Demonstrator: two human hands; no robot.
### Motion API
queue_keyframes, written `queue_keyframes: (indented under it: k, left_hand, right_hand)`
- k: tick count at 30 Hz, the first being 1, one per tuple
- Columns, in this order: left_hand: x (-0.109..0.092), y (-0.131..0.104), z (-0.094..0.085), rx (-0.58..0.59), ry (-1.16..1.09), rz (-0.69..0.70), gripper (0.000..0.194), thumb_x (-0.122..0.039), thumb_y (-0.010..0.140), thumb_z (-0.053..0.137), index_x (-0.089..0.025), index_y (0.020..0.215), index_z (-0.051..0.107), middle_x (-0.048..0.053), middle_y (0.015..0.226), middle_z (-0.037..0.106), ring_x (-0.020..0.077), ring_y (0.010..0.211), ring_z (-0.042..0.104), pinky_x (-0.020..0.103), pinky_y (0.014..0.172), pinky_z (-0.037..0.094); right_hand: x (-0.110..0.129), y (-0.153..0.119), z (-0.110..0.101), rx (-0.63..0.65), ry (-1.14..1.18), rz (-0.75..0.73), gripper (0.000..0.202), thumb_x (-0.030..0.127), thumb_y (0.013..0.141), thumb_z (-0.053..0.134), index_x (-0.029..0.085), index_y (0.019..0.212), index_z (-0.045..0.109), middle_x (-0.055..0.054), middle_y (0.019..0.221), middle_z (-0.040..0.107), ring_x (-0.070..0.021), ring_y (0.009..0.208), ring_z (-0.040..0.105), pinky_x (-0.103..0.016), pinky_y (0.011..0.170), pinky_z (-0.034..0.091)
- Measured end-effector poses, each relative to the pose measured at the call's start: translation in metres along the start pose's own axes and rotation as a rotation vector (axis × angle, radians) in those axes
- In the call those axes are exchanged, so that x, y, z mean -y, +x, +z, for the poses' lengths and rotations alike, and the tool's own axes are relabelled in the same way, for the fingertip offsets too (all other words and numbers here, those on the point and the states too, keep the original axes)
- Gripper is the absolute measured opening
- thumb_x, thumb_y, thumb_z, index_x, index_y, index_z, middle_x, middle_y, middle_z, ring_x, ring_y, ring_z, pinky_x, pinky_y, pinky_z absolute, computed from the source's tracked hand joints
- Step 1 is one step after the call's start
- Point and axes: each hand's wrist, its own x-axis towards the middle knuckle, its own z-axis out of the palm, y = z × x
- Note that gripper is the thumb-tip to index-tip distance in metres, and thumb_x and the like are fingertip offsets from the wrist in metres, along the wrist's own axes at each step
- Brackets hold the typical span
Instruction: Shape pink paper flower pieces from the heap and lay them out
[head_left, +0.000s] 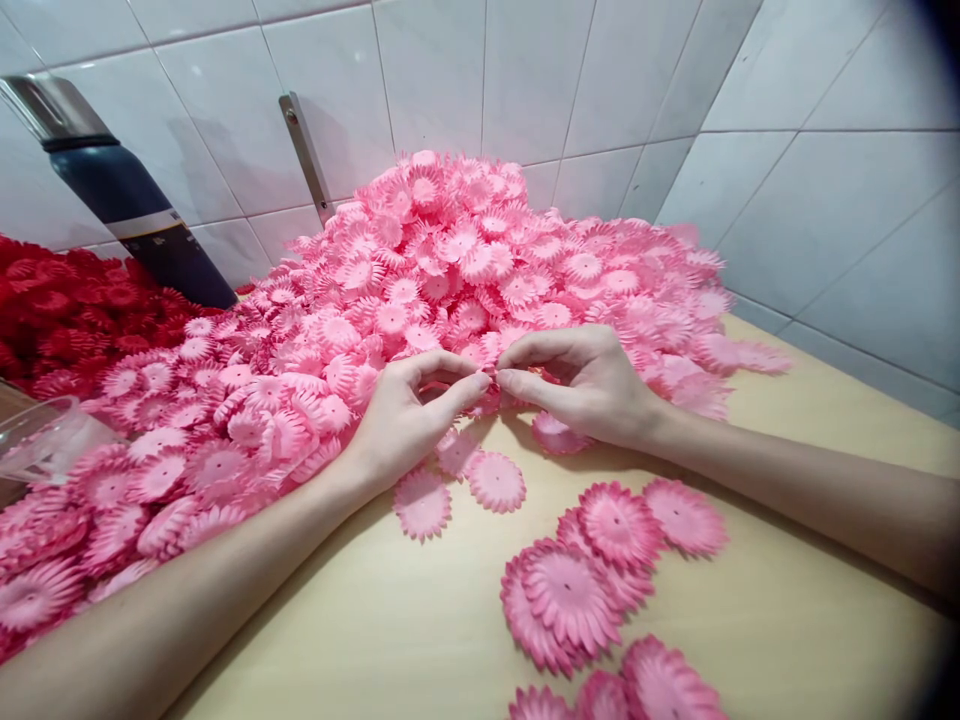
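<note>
My left hand (pixel 424 405) and my right hand (pixel 581 385) meet fingertip to fingertip at the front of a large heap of pink artificial flower petal discs (pixel 420 270). Thumb and index finger are pinched together on each hand. Pink shows right behind and below the fingertips, but whether a disc is held there blends into the heap. Just below my left hand, a light pink petal disc (pixel 497 482) and another pale disc (pixel 422 503) lie flat on the table. One more disc (pixel 556 433) rests under my right hand.
Darker-edged petal discs (pixel 574 590) lie stacked and overlapping on the wooden table (pixel 360 620) nearer me. Red petal pieces (pixel 67 310) are piled at the left, beside a dark blue bottle (pixel 142 200). A clear plastic container (pixel 56 440) sits at the left edge. Tiled walls (pixel 585 80) close off the back and right.
</note>
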Motion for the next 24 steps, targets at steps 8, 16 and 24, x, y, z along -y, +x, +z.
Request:
queue_keyframes:
  k: [8,16,24]
  left_hand:
    - [-0.0016,-0.0016,-0.0003,-0.045,0.080,0.003,0.016,-0.029,0.081,0.065,-0.014,0.079,0.071,0.004,0.080,0.072,0.0163,0.075,0.064,0.025,0.070,0.050]
    - [-0.0077,-0.0046,0.0033,-0.064,0.161,0.063,0.015,-0.025,0.079,0.067,-0.012,0.079,0.074,0.005,0.076,0.074,0.0147,0.067,0.067,0.021,0.061,0.051]
    - [-0.0073,-0.0063,0.0027,-0.058,0.142,0.052,0.018,-0.024,0.080,0.065,-0.011,0.085,0.076,0.006,0.079,0.076,0.0169,0.072,0.071,0.021,0.062,0.054]
  right_hand:
    - [0.0011,0.0013,-0.0001,0.000,0.068,0.021,0.015,0.008,0.073,0.062,0.020,0.067,0.068,0.001,0.065,0.068,-0.0124,0.057,0.060,-0.024,0.051,0.048]
    - [0.0004,0.0009,-0.0005,0.088,0.121,0.046,0.007,0.015,0.080,0.065,0.017,0.075,0.070,-0.001,0.068,0.069,-0.0129,0.059,0.063,-0.025,0.053,0.049]
    - [0.0017,0.0031,0.0009,0.081,0.199,0.134,0.010,0.027,0.075,0.076,0.018,0.074,0.071,-0.002,0.071,0.070,-0.0140,0.063,0.063,-0.025,0.054,0.049]
